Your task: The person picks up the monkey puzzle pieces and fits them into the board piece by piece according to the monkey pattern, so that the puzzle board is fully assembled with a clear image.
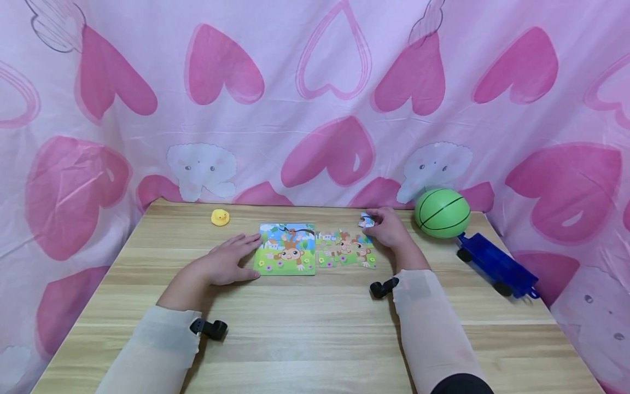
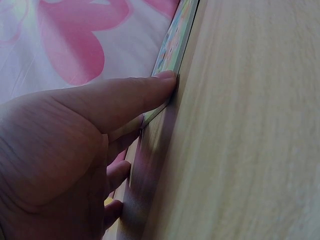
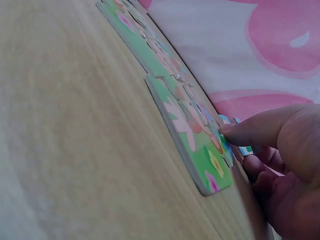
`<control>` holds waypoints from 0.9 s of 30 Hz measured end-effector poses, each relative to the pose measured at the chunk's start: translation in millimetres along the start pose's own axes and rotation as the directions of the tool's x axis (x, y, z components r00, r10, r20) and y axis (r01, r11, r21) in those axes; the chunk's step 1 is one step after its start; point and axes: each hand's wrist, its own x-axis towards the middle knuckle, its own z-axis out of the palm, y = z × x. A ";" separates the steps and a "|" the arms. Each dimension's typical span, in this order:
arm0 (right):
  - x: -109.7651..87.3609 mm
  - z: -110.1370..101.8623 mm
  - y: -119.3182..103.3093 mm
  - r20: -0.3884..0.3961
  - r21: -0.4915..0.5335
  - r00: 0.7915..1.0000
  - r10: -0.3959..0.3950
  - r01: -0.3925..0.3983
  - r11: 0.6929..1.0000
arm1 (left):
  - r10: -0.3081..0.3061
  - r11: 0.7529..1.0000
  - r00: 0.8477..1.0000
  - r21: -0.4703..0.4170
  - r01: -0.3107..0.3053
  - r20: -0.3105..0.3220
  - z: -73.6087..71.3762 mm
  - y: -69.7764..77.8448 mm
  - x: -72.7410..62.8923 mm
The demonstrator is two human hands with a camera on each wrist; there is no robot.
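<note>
A square picture board (image 1: pixel 287 265) with a monkey on grass lies flat on the table. My left hand (image 1: pixel 228 260) rests at its left side, fingers spread. In the left wrist view, the thumb (image 2: pixel 145 95) touches the board's near corner. Right of the board lie joined jigsaw pieces (image 1: pixel 344 249) with a similar monkey picture. My right hand (image 1: pixel 390 230) pinches a blue-and-white jigsaw piece (image 1: pixel 365 220) between thumb and fingers, at the upper right of the joined pieces. In the right wrist view, the thumb (image 3: pixel 255 127) hides part of the piece.
A yellow rubber duck (image 1: pixel 220 217) sits at the back left. At the back right rests a green ball (image 1: pixel 442 213), touching a blue toy cart (image 1: pixel 499 265) with black wheels. A pink heart-patterned cloth (image 1: pixel 266 148) hangs behind the wooden table (image 1: pixel 295 339).
</note>
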 end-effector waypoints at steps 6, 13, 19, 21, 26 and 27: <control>-1.8 -0.1 -2.6 -0.006 0.051 0.999 0.038 -0.037 0.998 | 0.002 1.000 1.000 0.007 -0.002 0.005 -0.3 0.4 -0.2; -0.9 0.2 -2.8 -0.043 0.107 0.997 0.062 -0.057 0.993 | 0.001 1.000 1.000 -0.002 -0.001 0.000 -0.9 1.6 -0.8; -3.0 4.8 -12.4 -0.043 0.203 0.999 0.031 -0.021 0.979 | -0.002 1.000 1.000 -0.001 0.002 0.002 -0.7 1.5 -0.6; -5.6 8.8 -19.8 -0.006 0.311 1.000 0.028 -0.025 0.950 | -0.003 1.000 1.000 -0.002 0.003 0.003 -0.6 1.2 -0.4; -13.2 18.6 -43.4 0.029 0.377 0.999 -0.043 0.029 0.926 | -0.006 1.000 1.000 -0.001 0.006 0.005 -0.2 0.4 0.5; -13.9 20.9 -47.5 0.032 0.351 0.998 -0.062 0.047 0.935 | -0.007 1.000 1.000 -0.001 0.007 0.006 -0.1 0.2 0.7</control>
